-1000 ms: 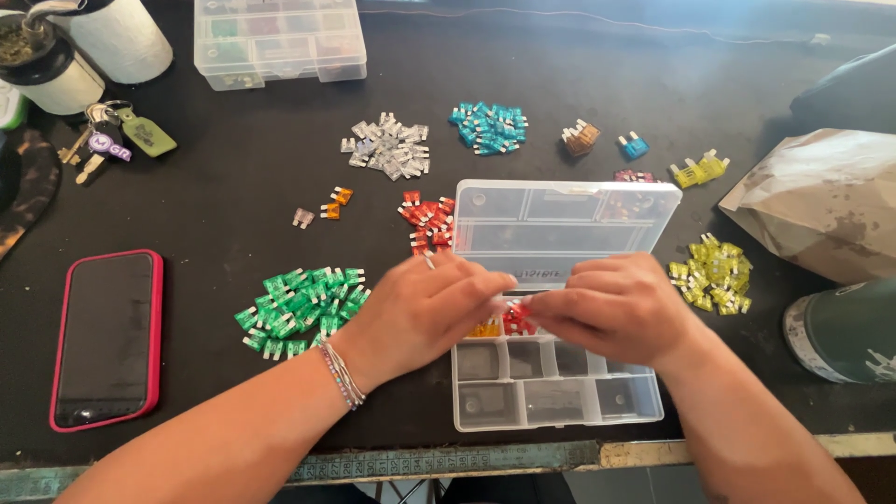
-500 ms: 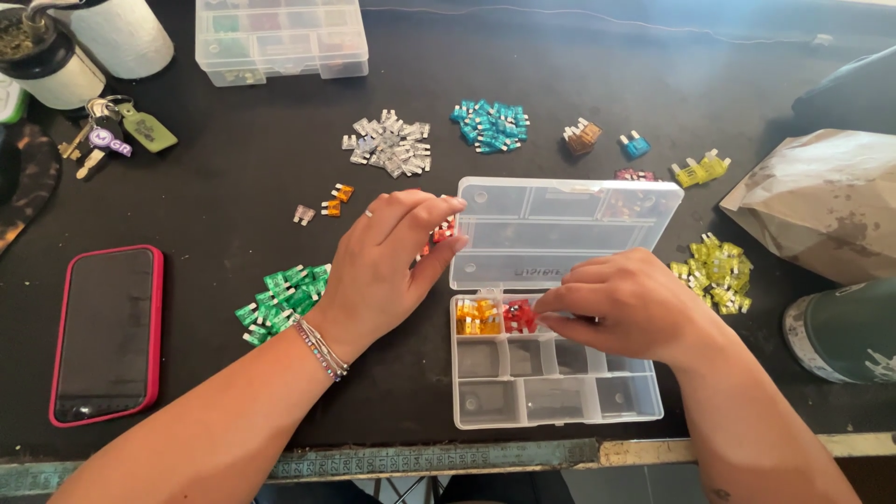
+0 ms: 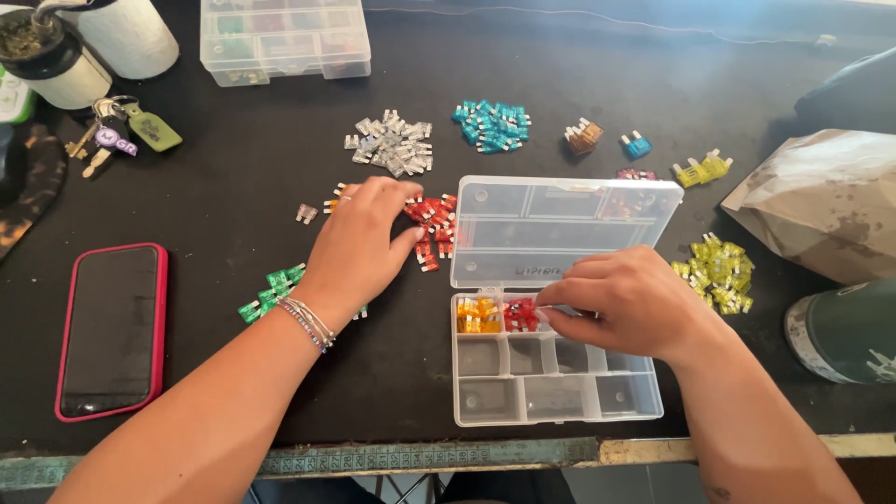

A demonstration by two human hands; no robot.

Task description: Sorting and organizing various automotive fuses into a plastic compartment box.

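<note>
A clear compartment box [image 3: 558,399] lies open near the table's front edge, its lid [image 3: 565,224] folded back. One compartment holds orange fuses [image 3: 477,315], and the compartment beside it holds red fuses [image 3: 519,315]. My right hand [image 3: 627,304] rests over the box, with thumb and forefinger pinched at the red fuses in that compartment. My left hand [image 3: 362,245], a beaded bracelet on its wrist, reaches left of the lid. Its fingers are spread and touch a loose pile of red fuses [image 3: 435,224]. A green fuse pile [image 3: 273,290] lies partly under that wrist.
Other fuse piles lie around: clear [image 3: 392,147], teal [image 3: 493,124], brown [image 3: 583,137], blue [image 3: 637,146], yellow [image 3: 719,271]. A red-cased phone [image 3: 110,327] lies at left, keys [image 3: 119,136] and a second box [image 3: 285,39] further back. A paper bag [image 3: 821,205] and a green can [image 3: 845,331] stand at right.
My left hand has left the box and moved up and left onto the loose red pile. My right hand has stayed at the red compartment.
</note>
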